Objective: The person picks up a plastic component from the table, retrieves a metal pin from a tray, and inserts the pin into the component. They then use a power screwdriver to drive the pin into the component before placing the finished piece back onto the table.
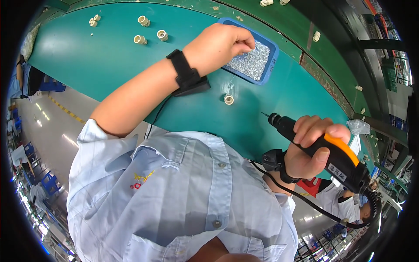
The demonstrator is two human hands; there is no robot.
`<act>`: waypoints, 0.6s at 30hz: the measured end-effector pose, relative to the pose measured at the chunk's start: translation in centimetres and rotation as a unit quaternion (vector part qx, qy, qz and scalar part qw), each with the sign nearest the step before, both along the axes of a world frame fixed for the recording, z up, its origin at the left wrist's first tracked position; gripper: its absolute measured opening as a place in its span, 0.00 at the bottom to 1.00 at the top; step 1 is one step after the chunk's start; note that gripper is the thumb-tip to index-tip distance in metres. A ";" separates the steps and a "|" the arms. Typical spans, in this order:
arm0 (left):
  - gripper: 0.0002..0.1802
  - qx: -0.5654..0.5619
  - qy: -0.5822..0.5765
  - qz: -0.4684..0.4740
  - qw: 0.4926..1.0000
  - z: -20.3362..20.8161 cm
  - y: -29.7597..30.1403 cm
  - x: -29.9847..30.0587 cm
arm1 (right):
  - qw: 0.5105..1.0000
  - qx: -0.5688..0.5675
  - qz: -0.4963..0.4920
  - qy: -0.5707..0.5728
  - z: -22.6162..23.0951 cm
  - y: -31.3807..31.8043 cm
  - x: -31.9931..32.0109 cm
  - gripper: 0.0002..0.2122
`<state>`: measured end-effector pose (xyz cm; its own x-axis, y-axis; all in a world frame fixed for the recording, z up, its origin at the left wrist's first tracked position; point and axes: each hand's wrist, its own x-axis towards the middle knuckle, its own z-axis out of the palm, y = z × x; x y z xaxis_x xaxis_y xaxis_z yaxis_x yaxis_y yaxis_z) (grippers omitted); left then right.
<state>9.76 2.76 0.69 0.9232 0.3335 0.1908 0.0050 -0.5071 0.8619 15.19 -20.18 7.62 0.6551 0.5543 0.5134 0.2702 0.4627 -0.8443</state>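
My left hand (220, 47) is over a blue tray (273, 54) filled with small shiny metal screws (251, 63). Its thumb and fingers are pinched together; whatever may be between them is too small to see. In my right hand (316, 142) is a black and orange electric screwdriver (286, 126), its thin bit pointing left over the table. A small cream cylindrical fitting (228, 99) with an open top stands on the green table, between the tray and my body.
On the table's far left are more cream fittings: one (143, 21), another (140, 40), a third (162, 35) and a small cluster (94, 20). A raised green ledge (323, 74) borders the far side. The screwdriver's black cable (314, 210) loops below my right wrist. A person (345, 203) is beyond at lower right.
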 end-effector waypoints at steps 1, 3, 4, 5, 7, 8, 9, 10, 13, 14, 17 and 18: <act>0.07 -0.003 0.002 -0.001 1.000 0.0 -0.6 -0.5 | 1.000 -0.005 -0.002 0.004 0.3 0.3 0.0 0.19; 0.07 -0.123 -0.007 -0.021 0.992 0.4 -2.1 -2.1 | 1.000 -0.014 -0.003 0.010 0.9 0.6 0.2 0.21; 0.07 -0.182 -0.012 -0.029 0.983 0.6 -2.8 -3.0 | 0.999 0.011 0.036 0.012 1.2 0.7 0.3 0.21; 0.07 -0.186 -0.009 -0.029 0.982 0.7 -3.6 -4.0 | 0.996 0.036 0.075 0.014 1.5 0.7 0.5 0.21; 0.07 -0.101 -0.003 -0.070 0.992 1.2 -4.6 -5.4 | 0.992 0.061 0.105 0.017 2.4 0.7 0.5 0.21; 0.08 -0.058 -0.002 -0.087 0.995 1.1 -5.1 -6.0 | 0.987 0.076 0.135 0.026 2.8 0.9 0.3 0.20; 0.08 -0.060 -0.001 -0.086 0.994 0.9 -5.5 -6.4 | 0.981 0.092 0.165 0.036 3.1 1.0 0.1 0.19; 0.07 -0.059 -0.010 -0.070 0.996 0.6 -5.8 -6.7 | 0.974 0.107 0.194 0.046 3.2 1.1 -0.1 0.18; 0.05 -0.059 -0.027 -0.035 0.997 0.4 -6.4 -7.4 | 0.973 0.099 0.205 0.036 3.1 1.3 -0.4 0.18; 0.05 -0.057 -0.031 -0.032 0.997 0.5 -6.4 -7.6 | 0.973 0.095 0.209 0.030 3.0 1.4 -0.4 0.18; 0.06 -0.054 -0.041 -0.024 0.997 0.9 -6.4 -8.0 | 0.974 0.089 0.209 0.024 2.9 1.7 -0.7 0.18; 0.06 -0.055 -0.041 -0.025 0.997 0.9 -6.4 -8.1 | 0.974 0.087 0.208 0.021 2.9 1.8 -0.8 0.18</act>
